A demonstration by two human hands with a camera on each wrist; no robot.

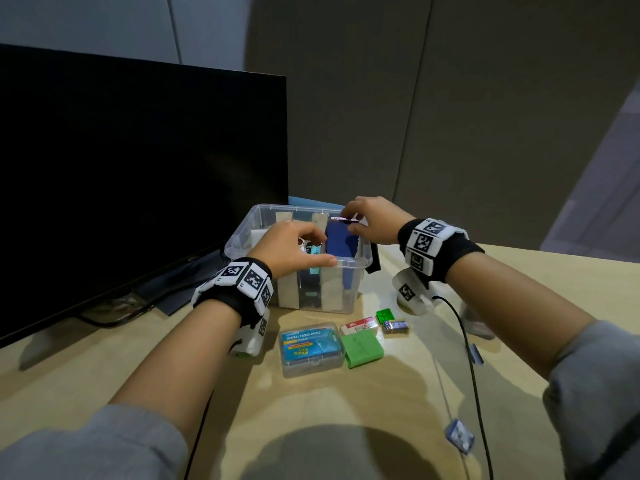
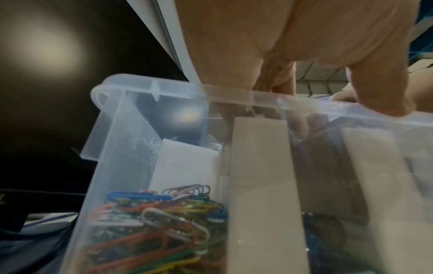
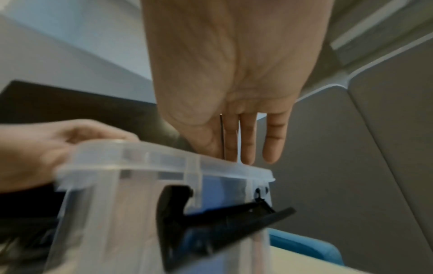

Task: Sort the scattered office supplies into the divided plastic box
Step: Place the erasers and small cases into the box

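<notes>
**A:** From the head view, why are both hands at the plastic box (image 1: 346, 299)?

**B:** My guess is one steadies while the other loads. The left hand (image 1: 291, 247) lies over the near rim, thumb stretched along it and the other fingers curled down inside, likely bracing the box on the worktop (image 1: 398, 410). The right hand (image 1: 372, 221) pinches a thin flat item (image 1: 343, 219) just above the far right compartment, beside an upright blue notebook (image 1: 341, 242), probably to drop it in edge-first.

**A:** What remains outside?

**B:** The floss-pick case (image 1: 310, 344), a green case (image 1: 363, 345), a red-and-white pack (image 1: 358, 324), a small green box (image 1: 385, 315) and a battery (image 1: 396, 326) lie just in front of the box.

**A:** And the left wrist view?

**B:** The left hand's fingers (image 2: 379, 89) hook over the rim (image 2: 257, 96). Behind the clear wall, coloured paper clips (image 2: 154, 218) fill the left-hand compartment, kept apart by pale dividers (image 2: 262, 166).

**A:** The right wrist view?

**B:** The right hand's fingers (image 3: 248, 140) point nearly straight down, close together, at the rim (image 3: 211, 163), with a thin dark edge showing between them and the thumb. A black latch (image 3: 211, 216) hangs open on the side wall.
</notes>
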